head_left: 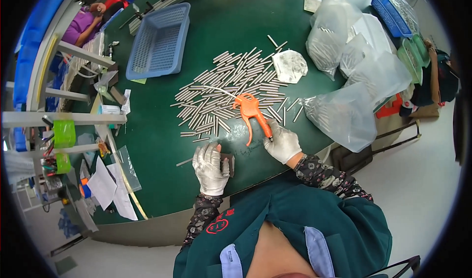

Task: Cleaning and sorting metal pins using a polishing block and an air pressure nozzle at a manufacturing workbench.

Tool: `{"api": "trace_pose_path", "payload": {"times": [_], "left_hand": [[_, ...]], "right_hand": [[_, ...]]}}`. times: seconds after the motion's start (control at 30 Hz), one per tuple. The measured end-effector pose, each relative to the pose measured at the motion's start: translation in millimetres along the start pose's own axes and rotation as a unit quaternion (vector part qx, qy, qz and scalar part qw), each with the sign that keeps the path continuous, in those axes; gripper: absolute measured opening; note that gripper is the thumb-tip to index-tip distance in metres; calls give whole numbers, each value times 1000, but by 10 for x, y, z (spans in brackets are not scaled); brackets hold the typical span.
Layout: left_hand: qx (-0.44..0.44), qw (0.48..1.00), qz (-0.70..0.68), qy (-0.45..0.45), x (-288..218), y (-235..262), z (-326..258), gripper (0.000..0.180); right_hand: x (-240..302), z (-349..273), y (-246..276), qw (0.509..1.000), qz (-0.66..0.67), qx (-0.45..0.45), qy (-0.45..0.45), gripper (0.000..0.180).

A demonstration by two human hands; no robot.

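Observation:
My left hand (210,169), in a white glove, is closed on a dark brown block (231,165) at the table's near side. A thin metal rod (184,162) sticks out to the left from beside its fingers; whether they grip the rod is hidden. My right hand (283,143), also gloved, is closed around the lower end of an orange air blow gun (250,108). The gun's thin nozzle reaches left over a wide, loose spread of short metal rods (206,101). A crumpled white cloth (290,66) lies at the rods' right edge.
A blue plastic basket (160,42) stands at the far left of the green table (147,155). Clear plastic bags (344,116) holding rods line the right side. Papers (110,187) and a metal frame (64,119) are at left. Other people work at far left and far right.

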State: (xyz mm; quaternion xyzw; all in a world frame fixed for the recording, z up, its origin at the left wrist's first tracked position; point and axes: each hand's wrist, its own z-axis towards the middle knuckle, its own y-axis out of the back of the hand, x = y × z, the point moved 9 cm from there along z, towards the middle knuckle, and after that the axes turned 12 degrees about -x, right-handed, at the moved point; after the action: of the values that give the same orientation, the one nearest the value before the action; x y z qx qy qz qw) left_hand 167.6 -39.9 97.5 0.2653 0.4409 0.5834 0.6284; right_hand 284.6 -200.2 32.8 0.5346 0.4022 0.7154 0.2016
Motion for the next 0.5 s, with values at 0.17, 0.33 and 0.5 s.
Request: {"api": "trace_pose_path", "payload": {"times": [0.17,0.33,0.5], "left_hand": [[99,978,-161,-91,-580,-454,525,42],[247,957,-89,-120,-1369,-1292,822,71],[250,964,38,-86,-1360,-2016,992,88]], "right_hand": [[-291,134,526,980,78,-98,-155,45],[-685,228,615,913,266,-214,-222,44],[-894,247,526,838,418,-189,-296,54]]}}
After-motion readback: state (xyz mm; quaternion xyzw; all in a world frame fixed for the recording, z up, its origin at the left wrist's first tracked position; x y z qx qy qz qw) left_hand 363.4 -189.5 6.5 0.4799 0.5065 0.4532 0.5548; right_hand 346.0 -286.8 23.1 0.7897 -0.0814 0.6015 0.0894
